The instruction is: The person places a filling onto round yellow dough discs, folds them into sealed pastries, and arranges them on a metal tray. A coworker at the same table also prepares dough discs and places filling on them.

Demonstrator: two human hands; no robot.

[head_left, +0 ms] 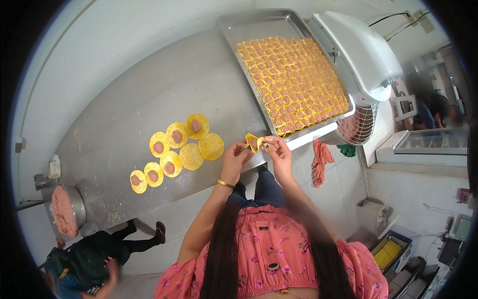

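A small open-topped dumpling [253, 143], a yellow wrapper gathered round pink filling, is pinched between my two hands over the table's front edge. My left hand [236, 157] has its fingers closed on one side of it, and my right hand [279, 152], wearing a ring, grips the other. Left of my hands, round yellow wrappers lie in two slanting rows. Several carry a lump of pink meat filling [178, 136]; a bare wrapper [211, 147] and another beside it have none. Beyond my right hand, a metal tray [266, 24] holds tightly packed rows of finished dumplings [294, 82].
The steel table [149, 94] stretches left to a metal bowl [75, 207] of pink meat. A white mixer [358, 55] with a wire guard stands right of the tray. One person [89, 259] is at the lower left, another [433, 107] at far right. A cloth [321, 162] hangs nearby.
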